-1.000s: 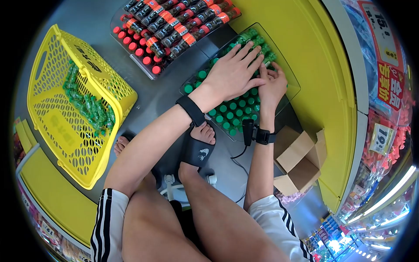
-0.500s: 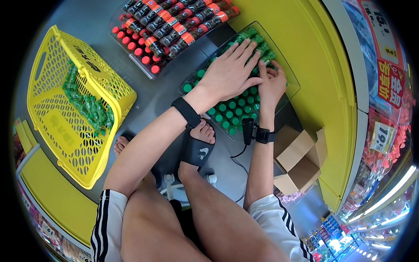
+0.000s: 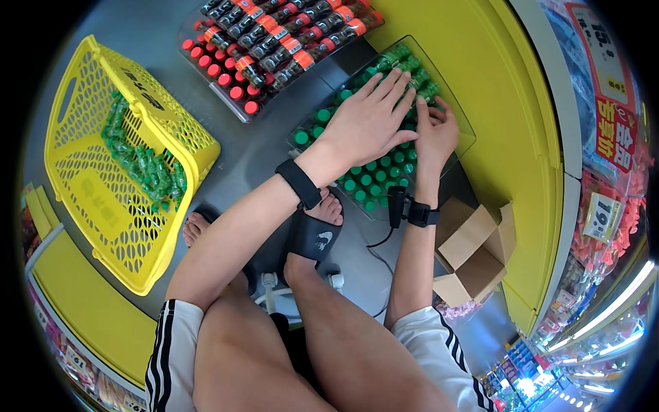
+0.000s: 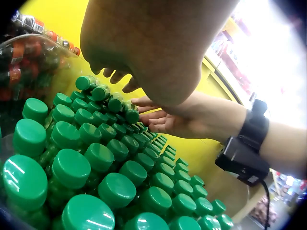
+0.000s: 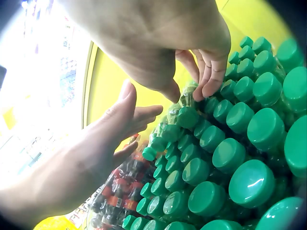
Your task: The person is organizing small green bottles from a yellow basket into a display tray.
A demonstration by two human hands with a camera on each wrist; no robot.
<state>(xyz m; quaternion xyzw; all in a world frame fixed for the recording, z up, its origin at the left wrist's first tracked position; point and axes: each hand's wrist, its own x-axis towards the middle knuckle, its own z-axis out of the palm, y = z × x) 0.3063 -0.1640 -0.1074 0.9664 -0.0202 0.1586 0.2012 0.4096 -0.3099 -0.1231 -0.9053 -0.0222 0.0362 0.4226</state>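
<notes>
Small green bottles with green caps (image 3: pixel 371 187) stand packed upright in a clear bin (image 3: pixel 469 141); more lie in a row on top at the yellow wall side. My left hand (image 3: pixel 374 120) stretches palm down over the lying bottles, fingers nearly straight. Beside it, my right hand (image 3: pixel 437 137) has its fingers bent and thumb across from them, pinching a lying green bottle (image 5: pixel 188 98) at the row's end. In the left wrist view the right hand (image 4: pixel 180 120) shows behind the caps (image 4: pixel 115 103) of that row. The left palm hides part of the bin in the head view.
A clear bin of red-capped dark bottles (image 3: pixel 274 41) stands beyond, some lying on top. At left, a yellow basket (image 3: pixel 165 113) holds green bottles (image 3: pixel 141 165). An open cardboard box (image 3: pixel 473 254) sits at right by the yellow shelf base (image 3: pixel 522 165). A cable (image 3: pixel 384 268) hangs near the right wrist.
The view has shifted slightly. Both hands stay at the same row of lying bottles, with little movement of the fingers.
</notes>
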